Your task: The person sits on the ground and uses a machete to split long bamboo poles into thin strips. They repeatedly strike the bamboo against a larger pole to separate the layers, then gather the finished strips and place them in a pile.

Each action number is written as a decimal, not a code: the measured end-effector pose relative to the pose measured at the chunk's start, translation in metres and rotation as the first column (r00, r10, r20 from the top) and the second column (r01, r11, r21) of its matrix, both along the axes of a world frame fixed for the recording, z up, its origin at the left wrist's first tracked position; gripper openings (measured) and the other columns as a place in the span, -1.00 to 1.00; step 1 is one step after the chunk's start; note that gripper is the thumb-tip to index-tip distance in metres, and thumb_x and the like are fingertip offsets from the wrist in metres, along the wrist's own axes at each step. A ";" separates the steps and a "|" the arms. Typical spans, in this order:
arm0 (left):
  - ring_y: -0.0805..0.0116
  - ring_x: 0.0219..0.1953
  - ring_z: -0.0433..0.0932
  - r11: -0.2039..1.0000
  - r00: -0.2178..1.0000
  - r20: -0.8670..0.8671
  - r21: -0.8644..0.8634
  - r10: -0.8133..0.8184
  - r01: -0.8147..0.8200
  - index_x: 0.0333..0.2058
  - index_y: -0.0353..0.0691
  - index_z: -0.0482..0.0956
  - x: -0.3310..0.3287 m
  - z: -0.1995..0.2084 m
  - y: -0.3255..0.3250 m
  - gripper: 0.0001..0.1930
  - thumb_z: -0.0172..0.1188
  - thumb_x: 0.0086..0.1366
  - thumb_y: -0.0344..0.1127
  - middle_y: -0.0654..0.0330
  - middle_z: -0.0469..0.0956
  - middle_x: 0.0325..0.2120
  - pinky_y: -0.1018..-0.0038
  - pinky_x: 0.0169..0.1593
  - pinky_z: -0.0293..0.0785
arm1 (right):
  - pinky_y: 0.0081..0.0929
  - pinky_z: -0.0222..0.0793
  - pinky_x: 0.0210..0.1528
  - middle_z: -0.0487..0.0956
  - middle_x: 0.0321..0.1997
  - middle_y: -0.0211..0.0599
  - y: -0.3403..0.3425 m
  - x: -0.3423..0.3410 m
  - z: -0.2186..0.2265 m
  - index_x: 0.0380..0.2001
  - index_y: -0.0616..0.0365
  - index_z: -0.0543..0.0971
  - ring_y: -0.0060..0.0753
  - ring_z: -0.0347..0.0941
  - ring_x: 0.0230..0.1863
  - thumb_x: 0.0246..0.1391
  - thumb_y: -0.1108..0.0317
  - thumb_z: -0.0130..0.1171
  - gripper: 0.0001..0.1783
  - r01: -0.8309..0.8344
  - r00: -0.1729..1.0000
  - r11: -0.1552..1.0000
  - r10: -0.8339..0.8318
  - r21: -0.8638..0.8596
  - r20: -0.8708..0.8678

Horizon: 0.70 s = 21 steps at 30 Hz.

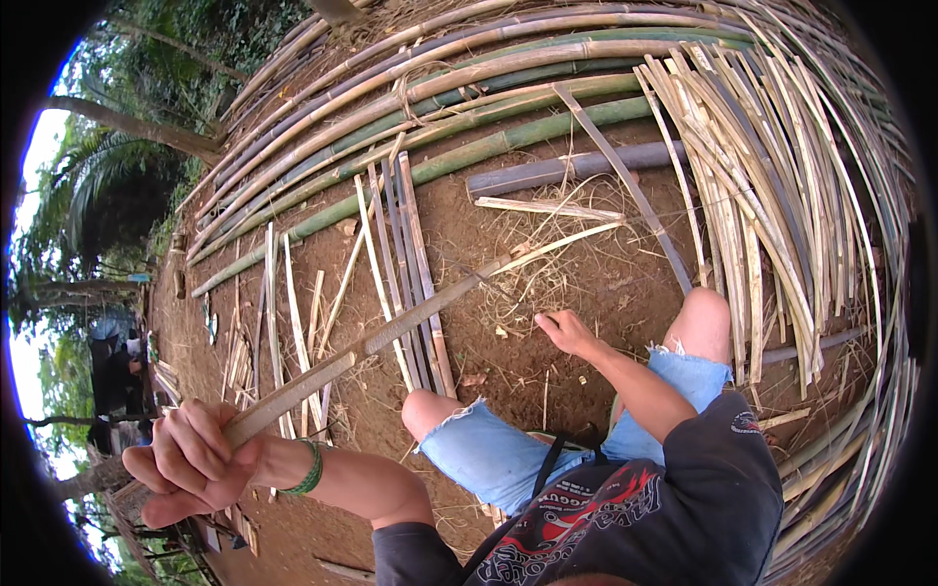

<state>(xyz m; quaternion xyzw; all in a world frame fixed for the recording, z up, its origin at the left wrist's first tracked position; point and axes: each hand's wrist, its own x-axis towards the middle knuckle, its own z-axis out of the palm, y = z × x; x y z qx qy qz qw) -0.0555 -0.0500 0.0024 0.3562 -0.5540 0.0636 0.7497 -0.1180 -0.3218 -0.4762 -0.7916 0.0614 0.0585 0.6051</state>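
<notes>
My left hand (200, 459) is closed around the near end of a long split bamboo strip (420, 311), held out at the left. The strip slants up and away to the right, and its far part is thin and pale. My right hand (572, 337) is closed around the dark handle of what looks like a knife (550, 320), in front of my knees. A thin dark blade (496, 287) shows close to the strip; whether it touches cannot be made out. Pale shavings (532, 278) lie on the soil below.
Long bamboo poles (508, 127) lie across the far side. A large heap of split strips (757, 195) is at the right, with a dark bamboo length (576, 168) beside it. Several strips (415, 273) rest on the ground left of my knees. Trees (147, 127) stand far left.
</notes>
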 end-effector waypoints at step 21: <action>0.68 -0.71 -0.10 0.676 0.678 -0.240 -0.101 0.695 -0.730 -0.40 -0.07 0.21 -0.015 0.022 -0.030 -0.43 0.15 0.21 0.34 0.43 0.04 -0.69 0.63 -0.65 -0.22 | -0.13 0.47 -0.33 0.57 -0.62 0.00 -0.010 0.010 -0.022 -0.57 0.41 0.57 -0.07 0.57 -0.56 0.24 -0.35 -0.23 -0.10 0.134 0.745 0.974 -0.220 -0.182 -0.629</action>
